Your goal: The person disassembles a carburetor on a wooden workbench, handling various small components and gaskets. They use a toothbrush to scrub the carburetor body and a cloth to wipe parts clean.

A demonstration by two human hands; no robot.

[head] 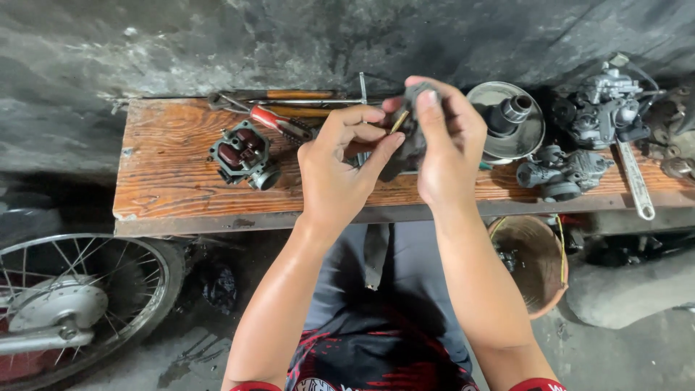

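Both my hands are raised over a low wooden bench [166,181]. My right hand [452,145] grips a dark grey metal carburetor part [411,137] from the right. My left hand [340,170] pinches a small brass piece [399,121] between thumb and forefinger, right against that part. Most of the part is hidden by my fingers.
On the bench lie a grey and red carburetor body [245,156], a red-handled tool [279,123], wooden-handled tools [293,95], a round metal bowl [507,119], more carburetors [601,108] and a wrench [637,185]. A spoked wheel [76,297] and an orange bucket [532,264] stand below.
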